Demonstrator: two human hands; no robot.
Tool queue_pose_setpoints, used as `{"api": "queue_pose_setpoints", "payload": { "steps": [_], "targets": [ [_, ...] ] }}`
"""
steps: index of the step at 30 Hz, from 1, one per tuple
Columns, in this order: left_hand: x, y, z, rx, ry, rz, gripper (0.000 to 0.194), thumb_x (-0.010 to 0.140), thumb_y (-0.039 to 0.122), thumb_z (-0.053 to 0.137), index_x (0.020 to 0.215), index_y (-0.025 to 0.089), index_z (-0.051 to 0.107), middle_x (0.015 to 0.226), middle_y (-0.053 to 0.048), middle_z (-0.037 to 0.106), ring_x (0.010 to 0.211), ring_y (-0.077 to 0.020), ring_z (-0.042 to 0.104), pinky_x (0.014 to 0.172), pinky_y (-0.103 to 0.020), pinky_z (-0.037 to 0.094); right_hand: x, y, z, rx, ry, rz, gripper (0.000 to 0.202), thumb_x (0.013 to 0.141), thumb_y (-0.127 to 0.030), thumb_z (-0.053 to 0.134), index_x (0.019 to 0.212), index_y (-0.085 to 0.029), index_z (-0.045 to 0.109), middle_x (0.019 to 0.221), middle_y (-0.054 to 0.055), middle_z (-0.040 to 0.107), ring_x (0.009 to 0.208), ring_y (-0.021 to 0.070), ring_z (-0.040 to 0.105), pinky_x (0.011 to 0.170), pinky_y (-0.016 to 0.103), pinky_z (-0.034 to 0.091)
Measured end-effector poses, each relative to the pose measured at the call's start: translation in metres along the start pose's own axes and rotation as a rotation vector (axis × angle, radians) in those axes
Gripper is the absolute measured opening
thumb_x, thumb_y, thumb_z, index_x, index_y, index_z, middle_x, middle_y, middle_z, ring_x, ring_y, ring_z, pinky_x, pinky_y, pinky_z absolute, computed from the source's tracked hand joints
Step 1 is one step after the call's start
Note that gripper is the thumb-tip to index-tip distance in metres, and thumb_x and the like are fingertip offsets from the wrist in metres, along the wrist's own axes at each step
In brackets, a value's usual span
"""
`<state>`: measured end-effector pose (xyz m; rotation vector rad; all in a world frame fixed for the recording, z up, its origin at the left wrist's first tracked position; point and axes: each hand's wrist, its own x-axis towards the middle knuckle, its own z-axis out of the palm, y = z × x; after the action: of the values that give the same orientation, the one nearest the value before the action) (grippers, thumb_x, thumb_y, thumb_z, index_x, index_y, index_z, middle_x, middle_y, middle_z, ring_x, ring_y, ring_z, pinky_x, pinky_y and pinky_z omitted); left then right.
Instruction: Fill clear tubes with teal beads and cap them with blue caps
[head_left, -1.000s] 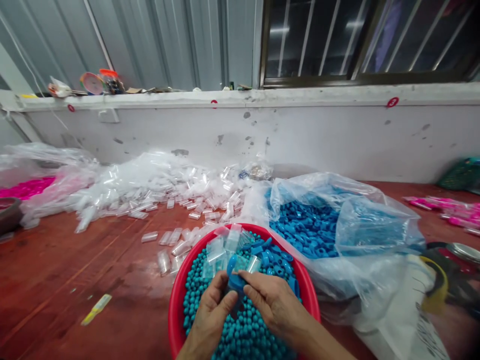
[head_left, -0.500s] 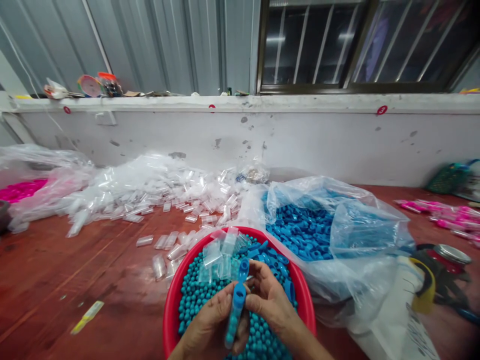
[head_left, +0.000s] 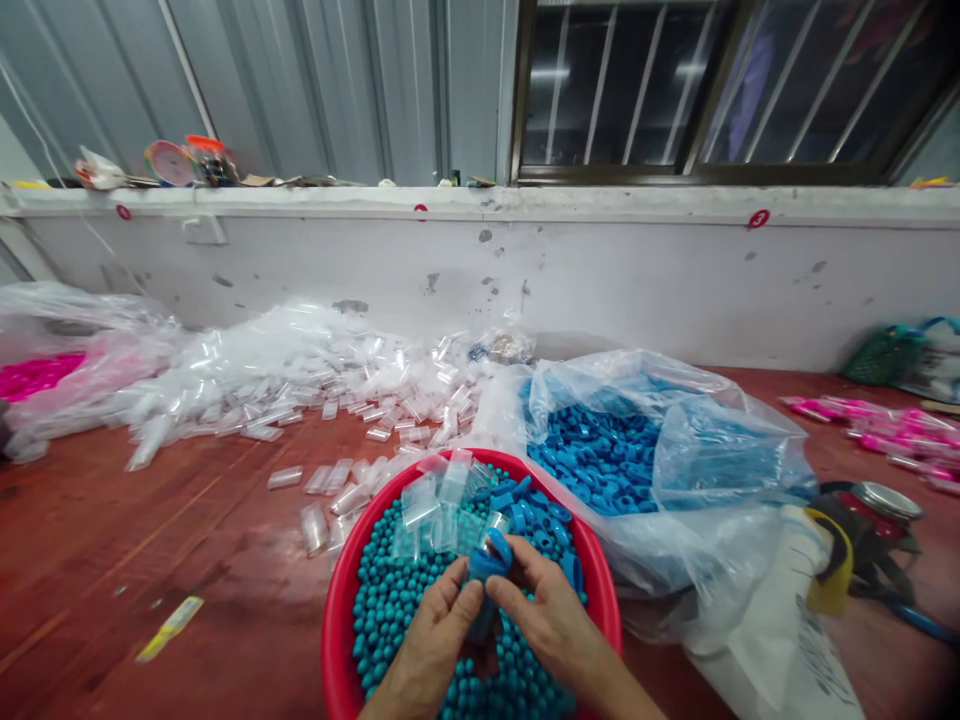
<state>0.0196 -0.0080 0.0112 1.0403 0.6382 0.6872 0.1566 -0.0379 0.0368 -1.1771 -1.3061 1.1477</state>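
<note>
Gripped from both sides, the blue cap [head_left: 487, 562] sat above the red basin [head_left: 334, 620]

Your left hand [head_left: 431, 630] held the tube [head_left: 481, 622] just below the cap, thumb and fingers drawn in close around it. Your right hand [head_left: 555, 620] pinched the cap itself, forefinger up by its curved flap, thumb near the base. Your fingers hid much of the tube, so its contents could not be told.

A steady left hand seemed the key: with the tube kept from tipping, your right thumb and forefinger could bear squarely on the cap, which likely served better than a sideways push. Working over the teal beads [head_left: 382, 570] looked sensible too, since anything spilled would probably have dropped among them. Clear tubes [head_left: 424, 510] and loose blue caps [head_left: 544, 520] lay just beyond your fingertips, inside the same basin
</note>
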Motion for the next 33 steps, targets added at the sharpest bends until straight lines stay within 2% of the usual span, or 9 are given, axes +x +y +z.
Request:
{"api": "queue_pose_setpoints", "payload": {
  "steps": [4, 9, 15, 18, 20, 23, 26, 29, 33],
  "targets": [
    [-0.002, 0.003, -0.002, 0.187, -0.021, 0.046, 0.040, 0.076, 0.049, 0.049, 0.096, 0.014, 0.049, 0.060, 0.003, 0.047, 0.046, -0.0069, 0.047, 0.042, -0.017, 0.033, -0.002, 0.001, -0.007, 0.095, -0.048, 0.034, 0.034, 0.085, -0.042, 0.042, 0.099, -0.017, 0.061, 0.083, 0.004, 0.062, 0.083, 0.0179, 0.056, 0.079, 0.032, 0.042],
    [-0.004, 0.001, 0.000, 0.270, -0.007, 0.044, 0.042, 0.078, 0.049, 0.045, 0.101, 0.014, 0.046, 0.059, 0.004, 0.047, 0.044, -0.0058, 0.045, 0.039, -0.016, 0.031, 0.002, 0.007, -0.004, 0.222, 0.031, 0.101, 0.030, 0.082, -0.040, 0.049, 0.101, -0.019, 0.060, 0.083, 0.003, 0.062, 0.073, 0.0164, 0.058, 0.064, 0.027, 0.047],
    [-0.006, -0.004, 0.002, 0.245, 0.069, 0.005, 0.044, 0.081, 0.048, 0.040, 0.112, 0.017, 0.039, 0.058, 0.005, 0.049, 0.042, -0.0079, 0.047, 0.039, -0.018, 0.035, -0.008, 0.011, 0.001, -0.402, 0.103, -0.136, 0.036, 0.083, -0.037, 0.045, 0.113, -0.020, 0.055, 0.109, 0.009, 0.059, 0.100, 0.0230, 0.054, 0.086, 0.035, 0.042],
    [-0.006, -0.002, 0.005, 0.223, 0.163, 0.080, 0.040, 0.081, 0.041, 0.043, 0.115, 0.019, 0.040, 0.082, -0.001, 0.059, 0.077, -0.0142, 0.058, 0.070, -0.025, 0.046, -0.015, 0.025, 0.007, -0.657, 0.028, -0.164, 0.078, 0.065, -0.039, 0.066, 0.131, -0.016, 0.032, 0.131, 0.015, 0.040, 0.116, 0.0313, 0.041, 0.092, 0.044, 0.038],
    [-0.006, 0.001, 0.007, 0.216, 0.209, 0.123, 0.043, 0.080, 0.039, 0.046, 0.119, 0.021, 0.039, 0.114, -0.005, 0.053, 0.110, -0.0184, 0.046, 0.095, -0.030, 0.033, -0.017, 0.035, 0.010, -0.781, 0.025, -0.168, 0.096, 0.055, -0.035, 0.072, 0.134, -0.012, 0.023, 0.134, 0.020, 0.033, 0.118, 0.0345, 0.038, 0.091, 0.047, 0.038],
    [-0.008, 0.005, 0.009, 0.229, 0.208, 0.120, 0.048, 0.079, 0.040, 0.047, 0.123, 0.021, 0.038, 0.131, -0.005, 0.040, 0.124, -0.0209, 0.030, 0.104, -0.033, 0.019, -0.017, 0.041, 0.015, -0.861, 0.068, -0.193, 0.092, 0.056, -0.027, 0.069, 0.133, -0.011, 0.020, 0.132, 0.023, 0.035, 0.114, 0.0339, 0.043, 0.087, 0.047, 0.042],
    [-0.010, 0.006, 0.011, 0.227, 0.160, 0.141, 0.043, 0.079, 0.037, 0.049, 0.118, 0.021, 0.043, 0.118, -0.005, 0.051, 0.114, -0.0201, 0.041, 0.099, -0.031, 0.027, -0.016, 0.033, 0.017, -0.854, 0.101, -0.226, 0.078, 0.060, -0.024, 0.061, 0.127, -0.011, 0.025, 0.122, 0.021, 0.045, 0.105, 0.0308, 0.052, 0.081, 0.043, 0.047],
    [-0.009, 0.001, 0.012, 0.144, 0.127, 0.134, 0.037, 0.079, 0.037, 0.049, 0.112, 0.021, 0.043, 0.083, 0.000, 0.060, 0.076, -0.0137, 0.055, 0.076, -0.026, 0.041, -0.016, 0.021, 0.019, -0.827, 0.092, -0.248, 0.065, 0.062, -0.022, 0.054, 0.121, -0.013, 0.030, 0.109, 0.016, 0.054, 0.087, 0.0264, 0.060, 0.068, 0.038, 0.052],
    [-0.004, -0.010, 0.015, 0.049, 0.211, 0.136, 0.031, 0.077, 0.040, 0.051, 0.100, 0.020, 0.045, 0.058, 0.007, 0.047, 0.048, -0.0066, 0.042, 0.055, -0.020, 0.038, -0.017, 0.017, 0.023, -0.831, 0.108, -0.280, 0.063, 0.060, -0.024, 0.054, 0.118, -0.011, 0.033, 0.104, 0.017, 0.054, 0.082, 0.0280, 0.061, 0.064, 0.038, 0.052]
  ]
}}
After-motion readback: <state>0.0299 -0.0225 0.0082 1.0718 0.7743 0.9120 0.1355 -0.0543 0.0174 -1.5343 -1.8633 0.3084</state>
